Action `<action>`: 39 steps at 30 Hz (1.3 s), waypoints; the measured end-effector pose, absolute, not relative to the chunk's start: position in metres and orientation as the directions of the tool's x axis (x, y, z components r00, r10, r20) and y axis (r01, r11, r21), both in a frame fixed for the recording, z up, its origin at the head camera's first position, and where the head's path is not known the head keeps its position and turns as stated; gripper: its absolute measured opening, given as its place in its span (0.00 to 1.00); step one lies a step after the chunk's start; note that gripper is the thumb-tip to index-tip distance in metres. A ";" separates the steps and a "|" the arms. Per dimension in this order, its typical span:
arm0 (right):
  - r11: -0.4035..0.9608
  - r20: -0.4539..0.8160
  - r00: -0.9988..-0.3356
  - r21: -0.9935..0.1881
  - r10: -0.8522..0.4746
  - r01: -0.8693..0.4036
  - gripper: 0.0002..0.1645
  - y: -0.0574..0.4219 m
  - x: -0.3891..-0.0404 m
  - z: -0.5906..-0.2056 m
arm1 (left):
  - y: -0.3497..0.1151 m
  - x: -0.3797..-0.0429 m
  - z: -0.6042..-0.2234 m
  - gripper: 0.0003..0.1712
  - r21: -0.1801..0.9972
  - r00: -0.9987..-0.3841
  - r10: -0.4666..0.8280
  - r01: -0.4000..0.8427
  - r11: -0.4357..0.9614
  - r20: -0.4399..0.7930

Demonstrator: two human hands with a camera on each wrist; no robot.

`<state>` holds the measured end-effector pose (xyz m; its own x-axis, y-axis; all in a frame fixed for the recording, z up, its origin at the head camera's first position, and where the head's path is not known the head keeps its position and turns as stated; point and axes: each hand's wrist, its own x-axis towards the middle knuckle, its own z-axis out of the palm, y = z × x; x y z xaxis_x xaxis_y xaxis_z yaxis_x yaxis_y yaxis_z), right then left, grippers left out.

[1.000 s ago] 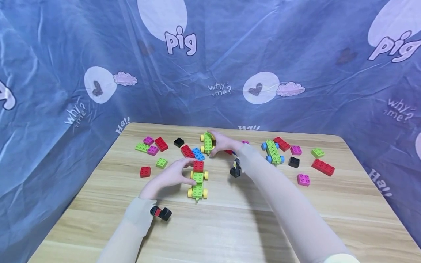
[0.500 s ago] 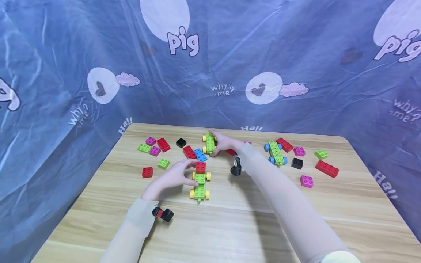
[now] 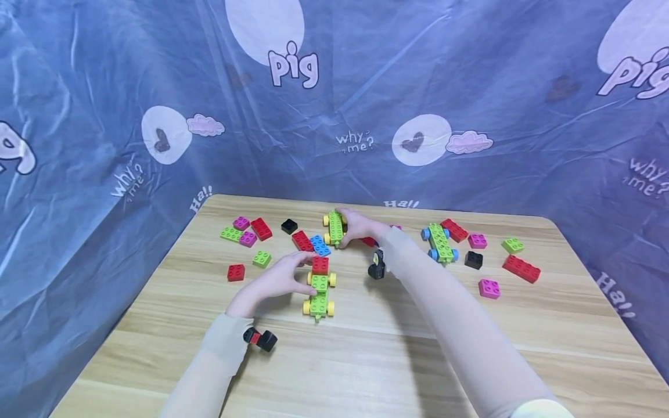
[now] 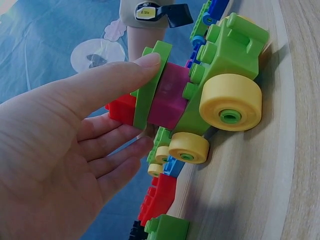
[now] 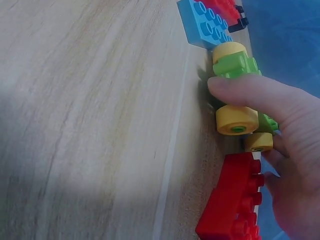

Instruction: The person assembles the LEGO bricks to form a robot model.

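Note:
My left hand (image 3: 277, 278) holds a toy car (image 3: 318, 305) with a green base and yellow wheels, near the table's middle. In the left wrist view a magenta brick (image 4: 171, 95) sits on the base, under a green brick (image 4: 146, 95) and a red brick (image 4: 121, 109). The thumb presses the green brick; the other fingers lie along the stack's far side. Farther back, my right hand (image 3: 357, 225) grips a second green car base (image 3: 335, 226) with yellow wheels. Its thumb lies across the near side in the right wrist view, and the hand hides part of the base.
A blue brick (image 3: 320, 245) and a red brick (image 3: 302, 240) lie between the two cars. A green base with blue wheels (image 3: 441, 244) stands to the right, near a black brick (image 3: 474, 259) and a long red brick (image 3: 521, 269). Several bricks lie at the left.
The whole head view has shifted slightly, so everything appears a little farther right. Both hands keep the same hold on the two cars.

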<state>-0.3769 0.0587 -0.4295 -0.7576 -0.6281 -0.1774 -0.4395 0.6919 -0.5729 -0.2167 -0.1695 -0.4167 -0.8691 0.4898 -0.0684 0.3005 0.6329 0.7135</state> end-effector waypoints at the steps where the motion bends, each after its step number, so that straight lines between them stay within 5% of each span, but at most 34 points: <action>1: 0.692 -0.173 -0.760 -0.571 -0.626 -0.441 0.66 0.059 -0.377 -0.430 | -0.169 -0.217 -0.417 0.48 0.714 -0.868 0.491 0.302 0.632 -0.067; 20: 0.640 0.061 -0.814 -0.586 -0.577 -0.497 0.68 0.080 -0.352 -0.411 | -0.171 -0.216 -0.416 0.51 0.702 -0.860 0.509 0.356 0.617 -0.012; 39: 0.606 0.183 -0.845 -0.622 -0.502 -0.496 0.66 0.113 -0.284 -0.396 | -0.134 -0.214 -0.397 0.41 0.700 -0.885 0.351 0.458 0.548 0.305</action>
<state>-0.2839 0.1132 -0.3956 -0.8449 -0.5025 0.1833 -0.4955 0.6064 -0.6219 -0.2142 -0.1342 -0.3972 -0.8853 0.3511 0.3049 0.4583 0.5482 0.6996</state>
